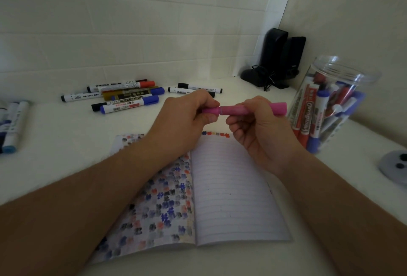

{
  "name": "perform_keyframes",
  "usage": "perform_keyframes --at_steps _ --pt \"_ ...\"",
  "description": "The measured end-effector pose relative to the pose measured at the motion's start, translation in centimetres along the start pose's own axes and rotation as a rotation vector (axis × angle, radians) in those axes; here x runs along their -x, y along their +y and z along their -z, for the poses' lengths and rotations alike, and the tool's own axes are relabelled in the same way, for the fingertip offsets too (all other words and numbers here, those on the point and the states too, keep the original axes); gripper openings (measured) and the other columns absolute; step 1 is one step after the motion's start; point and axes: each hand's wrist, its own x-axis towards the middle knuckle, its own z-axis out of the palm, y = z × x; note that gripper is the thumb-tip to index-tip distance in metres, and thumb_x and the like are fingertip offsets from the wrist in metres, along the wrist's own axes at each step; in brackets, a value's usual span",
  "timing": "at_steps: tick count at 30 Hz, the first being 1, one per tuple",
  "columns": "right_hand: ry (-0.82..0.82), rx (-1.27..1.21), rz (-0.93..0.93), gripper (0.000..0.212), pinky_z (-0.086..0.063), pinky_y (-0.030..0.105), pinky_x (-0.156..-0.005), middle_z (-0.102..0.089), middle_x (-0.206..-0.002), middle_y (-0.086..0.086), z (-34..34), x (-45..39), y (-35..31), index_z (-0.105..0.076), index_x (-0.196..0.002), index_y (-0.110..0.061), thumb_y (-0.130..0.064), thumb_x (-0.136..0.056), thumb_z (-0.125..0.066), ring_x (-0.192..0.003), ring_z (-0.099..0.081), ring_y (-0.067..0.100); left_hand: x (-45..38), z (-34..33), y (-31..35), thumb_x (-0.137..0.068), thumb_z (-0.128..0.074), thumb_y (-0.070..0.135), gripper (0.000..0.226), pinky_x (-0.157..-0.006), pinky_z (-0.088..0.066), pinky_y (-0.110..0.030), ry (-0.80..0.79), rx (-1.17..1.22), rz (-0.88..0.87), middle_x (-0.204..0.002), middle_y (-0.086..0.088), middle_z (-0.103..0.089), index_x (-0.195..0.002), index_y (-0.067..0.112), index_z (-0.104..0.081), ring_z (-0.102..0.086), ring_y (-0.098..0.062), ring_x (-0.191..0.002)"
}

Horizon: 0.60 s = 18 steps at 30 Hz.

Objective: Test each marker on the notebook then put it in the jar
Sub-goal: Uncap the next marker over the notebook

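A pink marker (237, 110) lies level in the air above the open notebook (231, 187). My left hand (185, 115) grips its cap end, and my right hand (257, 128) pinches the barrel; the marker's far end sticks out to the right. Cap and barrel meet between my hands. The notebook's left page is covered with coloured test marks, and the lined right page has a row of marks along its top edge. A clear plastic jar (330, 104) stands at the right, holding several red and blue markers.
Several loose markers (123, 95) lie in a heap at the back of the white table, with two more (196, 89) behind my hands. More markers (13, 126) sit at the left edge. Black speakers (277, 57) stand in the corner. A grey object (394, 165) rests at the right.
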Motion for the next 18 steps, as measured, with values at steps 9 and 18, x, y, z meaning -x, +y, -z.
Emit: perform_keyframes --at_steps 9,18 --pt "-0.017 -0.069 -0.042 0.022 -0.051 0.023 -0.055 -0.068 -0.071 0.013 -0.7 0.1 0.1 -0.063 -0.107 -0.001 -0.018 -0.105 -0.05 -0.059 -0.061 0.015 0.1 0.1 -0.1 -0.095 -0.07 0.019 0.015 -0.075 -0.052 -0.026 0.091 -0.126 -0.108 -0.09 0.003 -0.072 -0.11 0.019 -0.072 -0.066 -0.013 -0.081" --pt "0.036 0.254 0.218 0.024 -0.051 0.026 -0.058 -0.071 -0.074 0.002 -1.7 0.5 0.6 -0.065 -0.106 -0.008 -0.031 -0.1 -0.068 -0.062 -0.063 0.014 0.0 0.3 1.6 -0.106 -0.05 0.025 0.022 -0.073 -0.046 -0.029 -0.078 -0.358 -0.141 -0.094 0.006 -0.065 -0.126 0.025 -0.06 -0.056 -0.015 -0.087"
